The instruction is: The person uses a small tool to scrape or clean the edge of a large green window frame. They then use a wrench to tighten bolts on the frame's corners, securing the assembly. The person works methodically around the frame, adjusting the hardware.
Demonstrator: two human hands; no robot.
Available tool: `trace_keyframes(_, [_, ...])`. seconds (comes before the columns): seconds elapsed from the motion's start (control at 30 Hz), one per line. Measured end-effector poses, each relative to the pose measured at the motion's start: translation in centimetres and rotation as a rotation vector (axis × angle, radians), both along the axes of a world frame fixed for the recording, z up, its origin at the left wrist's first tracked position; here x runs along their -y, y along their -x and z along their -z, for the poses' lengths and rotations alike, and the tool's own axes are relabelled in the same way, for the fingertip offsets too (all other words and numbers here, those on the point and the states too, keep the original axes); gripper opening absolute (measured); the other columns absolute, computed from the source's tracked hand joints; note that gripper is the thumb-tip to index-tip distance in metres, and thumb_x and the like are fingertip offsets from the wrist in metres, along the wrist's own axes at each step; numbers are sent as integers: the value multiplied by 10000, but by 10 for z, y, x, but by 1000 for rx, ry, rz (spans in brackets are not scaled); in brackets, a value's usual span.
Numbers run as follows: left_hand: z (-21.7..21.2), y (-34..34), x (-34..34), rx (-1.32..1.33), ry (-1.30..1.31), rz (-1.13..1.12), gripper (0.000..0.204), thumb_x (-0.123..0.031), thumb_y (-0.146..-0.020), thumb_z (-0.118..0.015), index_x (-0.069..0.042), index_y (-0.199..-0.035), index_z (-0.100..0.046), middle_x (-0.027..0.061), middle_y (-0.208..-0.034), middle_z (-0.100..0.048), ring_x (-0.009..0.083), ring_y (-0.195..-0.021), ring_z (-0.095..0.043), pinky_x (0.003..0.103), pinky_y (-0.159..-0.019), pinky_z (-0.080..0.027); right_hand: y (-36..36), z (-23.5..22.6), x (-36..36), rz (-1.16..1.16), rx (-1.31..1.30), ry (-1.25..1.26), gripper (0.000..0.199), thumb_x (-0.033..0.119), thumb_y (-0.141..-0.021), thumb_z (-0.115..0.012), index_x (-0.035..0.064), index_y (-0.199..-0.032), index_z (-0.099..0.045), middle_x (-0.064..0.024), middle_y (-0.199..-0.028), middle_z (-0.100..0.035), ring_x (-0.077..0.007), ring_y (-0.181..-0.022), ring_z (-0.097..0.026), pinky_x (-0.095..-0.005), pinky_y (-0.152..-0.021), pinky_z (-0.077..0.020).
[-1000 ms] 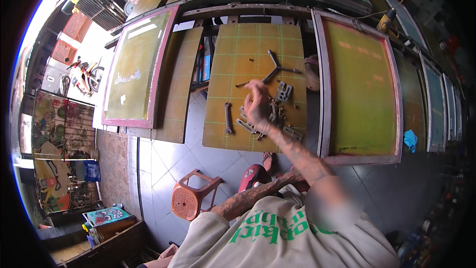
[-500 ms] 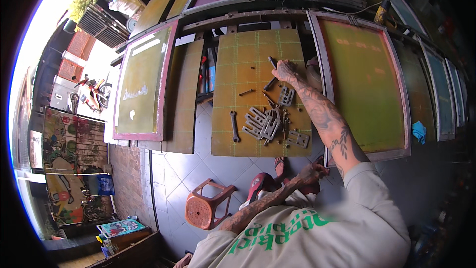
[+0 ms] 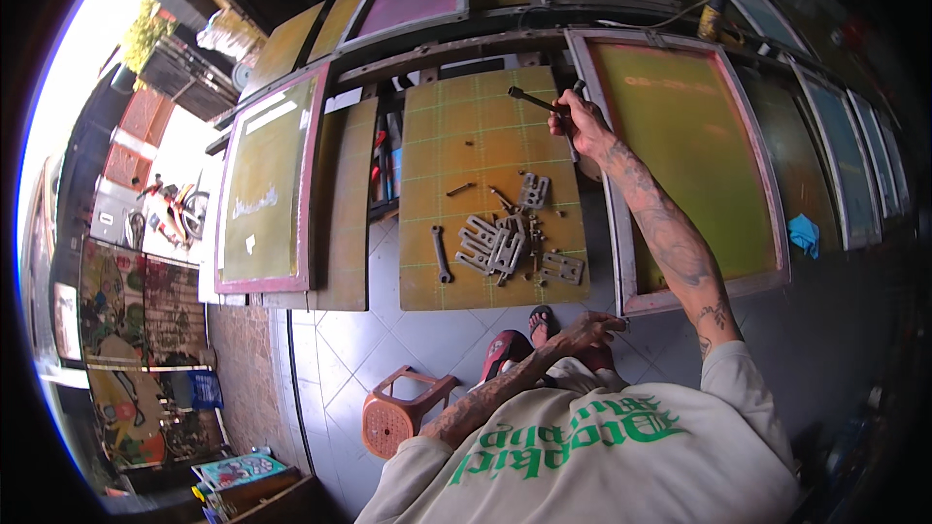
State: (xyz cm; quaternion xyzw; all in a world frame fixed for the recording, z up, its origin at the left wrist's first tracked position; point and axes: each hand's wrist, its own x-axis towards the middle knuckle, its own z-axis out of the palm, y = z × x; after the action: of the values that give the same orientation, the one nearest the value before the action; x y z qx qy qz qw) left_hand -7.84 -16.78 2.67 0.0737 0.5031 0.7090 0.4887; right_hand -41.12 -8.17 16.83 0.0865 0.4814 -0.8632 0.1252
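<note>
My right hand is closed around a dark T-handle socket wrench, raised over the far right corner of the yellowish board. The wrench's shaft points left, with its crossbar in my fist. Low in front of me, my left hand hangs by the near-left corner of a framed screen, fingers partly stretched out; I see nothing in it. On the board lie several slotted metal plates in a pile, with another slotted plate beyond it. Loose bolts and an open-end wrench lie around them.
Framed screens flank the board, one at the right and one at the left. A metal rail runs behind it. An orange plastic stool stands on the tiled floor near my left arm. A blue cloth lies farther right.
My right hand has lifted the T-handle socket wrench off the board and moved it up and right, swinging its shaft to point left. My left hand has shifted slightly left. The view has turned a little.
</note>
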Motion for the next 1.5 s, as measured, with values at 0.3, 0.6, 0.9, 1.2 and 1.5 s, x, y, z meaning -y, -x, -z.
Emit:
trace_keyframes(0.3, [-31,-3,-16,-121,41,97,549,-430,-959,-534,-55,-1359,-553,63,-1375,-565,217,-1178,-560,356,-902,-521,-146,-75,-136,111,-92,242,208,141,-964,-534,-55,-972,-606,-133,-833,-621,-221,-650,-627,-340,-591,-545])
trace_keyframes(0.6, [-12,-17,-22,176,87,-118,504,-406,-985,-439,-120,-1392,-522,16,-1412,-561,195,-1156,-575,368,-960,-428,-416,-9,-198,505,-172,470,267,323,-975,-465,103,-852,-554,-87,-992,-604,-301,-1087,-536,-541,-1093,-335])
trace_keyframes(0.9, [-32,-52,-45,499,103,-314,539,-510,-1021,-418,-87,-1344,-504,92,-1250,-615,273,-1093,-619,432,-921,-518,-537,64,-161,649,-184,1073,138,103,-840,-530,4,-787,-611,-252,-1296,-549,-465,-1404,-329,-556,-1221,-222])
trace_keyframes(1.2, [-126,-91,-79,78,125,412,648,-526,-983,-547,43,-1291,-563,111,-1080,-658,176,-953,-655,302,-872,-515,-507,35,-184,481,-247,939,146,79,-832,-523,-24,-790,-617,-308,-1348,-503,-478,-1420,-299,-518,-1229,-248])
trace_keyframes(1.5, [-86,-86,-83,145,177,-310,347,-410,-1005,-580,-76,-923,-624,19,-819,-660,109,-694,-634,255,-666,-496,-515,69,-166,147,118,-5,391,225,-985,-493,14,-1309,-554,-96,-1148,-676,-153,-869,-654,-283,-710,-512])
